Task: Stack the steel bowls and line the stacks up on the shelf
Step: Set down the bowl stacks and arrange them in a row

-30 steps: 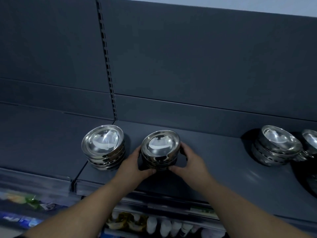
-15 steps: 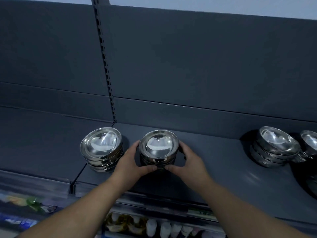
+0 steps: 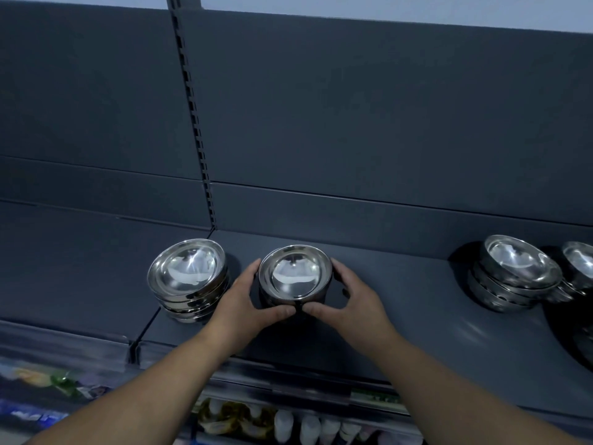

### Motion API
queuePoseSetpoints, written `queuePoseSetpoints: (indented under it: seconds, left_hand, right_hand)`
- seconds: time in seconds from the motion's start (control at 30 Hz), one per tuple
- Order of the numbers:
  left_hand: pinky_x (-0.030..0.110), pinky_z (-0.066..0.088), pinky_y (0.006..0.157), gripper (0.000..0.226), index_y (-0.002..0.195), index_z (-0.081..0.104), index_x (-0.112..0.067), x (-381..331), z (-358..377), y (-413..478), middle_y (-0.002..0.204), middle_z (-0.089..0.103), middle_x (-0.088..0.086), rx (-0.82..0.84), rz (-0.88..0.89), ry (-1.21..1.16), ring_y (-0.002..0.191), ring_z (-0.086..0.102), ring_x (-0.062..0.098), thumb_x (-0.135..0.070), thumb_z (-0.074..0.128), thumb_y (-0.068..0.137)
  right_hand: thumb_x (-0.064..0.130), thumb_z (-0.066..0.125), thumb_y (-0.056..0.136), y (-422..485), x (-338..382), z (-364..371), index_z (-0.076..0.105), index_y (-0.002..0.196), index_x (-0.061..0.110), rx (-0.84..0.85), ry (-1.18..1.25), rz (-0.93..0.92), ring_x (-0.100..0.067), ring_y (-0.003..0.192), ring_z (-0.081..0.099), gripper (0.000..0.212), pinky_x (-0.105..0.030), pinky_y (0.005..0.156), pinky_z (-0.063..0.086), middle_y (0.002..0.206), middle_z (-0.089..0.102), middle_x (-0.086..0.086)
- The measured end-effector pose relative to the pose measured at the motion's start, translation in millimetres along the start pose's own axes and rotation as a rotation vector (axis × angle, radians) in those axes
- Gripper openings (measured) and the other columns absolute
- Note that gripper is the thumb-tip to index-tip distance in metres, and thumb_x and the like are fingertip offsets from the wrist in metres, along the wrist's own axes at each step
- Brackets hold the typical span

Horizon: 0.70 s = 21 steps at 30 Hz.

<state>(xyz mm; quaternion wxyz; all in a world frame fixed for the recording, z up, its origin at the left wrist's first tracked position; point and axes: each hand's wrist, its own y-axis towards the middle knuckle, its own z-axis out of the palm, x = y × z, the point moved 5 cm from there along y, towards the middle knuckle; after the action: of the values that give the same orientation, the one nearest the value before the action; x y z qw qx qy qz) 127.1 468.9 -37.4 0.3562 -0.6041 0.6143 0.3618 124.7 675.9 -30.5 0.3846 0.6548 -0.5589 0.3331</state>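
A stack of shiny steel bowls (image 3: 294, 273) stands on the dark grey shelf (image 3: 401, 309) at its middle. My left hand (image 3: 247, 300) cups its left side and my right hand (image 3: 349, 297) cups its right side, thumbs nearly meeting at the front. Just to the left, close to the shelf's seam, sits another stack of steel bowls (image 3: 187, 277), untouched. At the far right a tilted, uneven stack of bowls (image 3: 516, 277) leans, with more bowls (image 3: 580, 268) cut off by the frame edge.
The shelf's back panel (image 3: 353, 123) rises behind the bowls, with a slotted upright (image 3: 192, 117) at the seam. A lower shelf holds packaged goods (image 3: 244, 419) and white bottles (image 3: 308, 428) below the front edge.
The middle stack has slid slightly left toward the left stack, both hands staying around it; my thumbs have drawn closer together at the front.
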Motion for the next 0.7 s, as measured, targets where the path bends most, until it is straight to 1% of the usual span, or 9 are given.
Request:
queuePoseSetpoints:
  seconds: [0.13,0.2,0.27,0.3,0.4,0.47,0.53,0.63,0.7]
  left_hand:
    - [0.029,0.030,0.113,0.108,0.148,0.025,-0.032,1.0,-1.3,0.5,0.148,0.041,-0.007,0.005,0.002,0.002,0.135,0.036,0.010,-0.037,0.088,0.061]
    - [0.030,0.030,0.114,0.110,0.150,0.022,-0.032,1.6,-1.4,0.1,0.150,0.038,-0.006,0.006,0.002,0.016,0.137,0.035,0.011,-0.037,0.087,0.062]
    - [0.030,0.029,0.114,0.111,0.150,0.019,-0.034,2.2,-1.2,-0.1,0.151,0.037,-0.007,0.009,0.000,0.020,0.138,0.034,0.011,-0.038,0.087,0.063]
    - [0.031,0.029,0.115,0.111,0.150,0.019,-0.034,2.8,-1.2,0.4,0.151,0.037,-0.007,0.010,0.002,0.023,0.138,0.034,0.010,-0.038,0.087,0.062]
    - [0.028,0.030,0.113,0.110,0.150,0.020,-0.033,3.4,-1.7,1.3,0.149,0.040,-0.007,0.014,0.011,0.036,0.135,0.037,0.009,-0.039,0.087,0.062]
    - [0.025,0.031,0.111,0.109,0.150,0.023,-0.033,3.7,-2.6,1.9,0.148,0.042,-0.008,0.018,0.013,0.035,0.134,0.038,0.007,-0.038,0.087,0.062]
    - [0.023,0.031,0.109,0.108,0.148,0.025,-0.034,3.6,-2.7,1.7,0.146,0.044,-0.009,0.028,0.017,0.040,0.132,0.040,0.006,-0.037,0.088,0.061]
    - [0.019,0.032,0.105,0.108,0.148,0.026,-0.032,6.2,-2.9,2.0,0.144,0.046,-0.008,0.042,0.008,0.040,0.128,0.042,0.003,-0.034,0.089,0.061]
    - [0.017,0.032,0.101,0.107,0.148,0.026,-0.031,6.9,-3.2,2.3,0.141,0.048,-0.008,0.051,0.009,0.045,0.122,0.043,0.001,-0.031,0.089,0.061]
  right_hand:
    - [0.041,0.088,0.062,1.3,2.0,0.2,0.042,0.140,0.039,-0.004,-0.005,-0.016,0.008,0.127,0.043,0.091,-0.019,0.107,0.036,0.134,0.052,0.025]
    - [0.040,0.089,0.061,0.6,0.8,0.2,0.039,0.140,0.043,-0.009,-0.014,-0.016,0.009,0.126,0.043,0.094,-0.021,0.109,0.037,0.131,0.050,0.030]
    - [0.040,0.090,0.059,-0.4,0.7,0.8,0.030,0.141,0.050,0.002,-0.023,-0.026,0.011,0.126,0.041,0.102,-0.018,0.107,0.035,0.130,0.045,0.038]
    - [0.039,0.090,0.059,-0.2,2.0,1.2,0.027,0.140,0.055,0.008,-0.031,-0.040,0.012,0.126,0.041,0.104,-0.016,0.106,0.034,0.132,0.044,0.038]
    - [0.034,0.089,0.061,2.4,6.4,2.5,0.042,0.131,0.056,0.004,-0.088,-0.093,0.011,0.122,0.045,0.087,-0.013,0.105,0.036,0.132,0.050,0.024]
    - [0.030,0.090,0.061,2.7,7.5,2.8,0.051,0.114,0.054,-0.019,-0.109,-0.115,0.013,0.115,0.048,0.070,-0.006,0.101,0.035,0.123,0.054,0.022]
    - [0.029,0.091,0.059,2.8,5.9,2.2,0.054,0.102,0.052,-0.052,-0.107,-0.109,0.012,0.109,0.051,0.061,0.001,0.094,0.032,0.116,0.057,0.023]
    - [0.031,0.090,0.060,5.3,5.1,0.4,0.058,0.100,0.045,-0.076,-0.067,-0.070,0.024,0.104,0.046,0.053,0.005,0.086,0.030,0.109,0.059,0.027]
    - [0.031,0.090,0.061,8.4,6.6,1.2,0.057,0.102,0.045,-0.058,-0.055,-0.057,0.028,0.104,0.043,0.055,0.006,0.085,0.030,0.110,0.060,0.027]
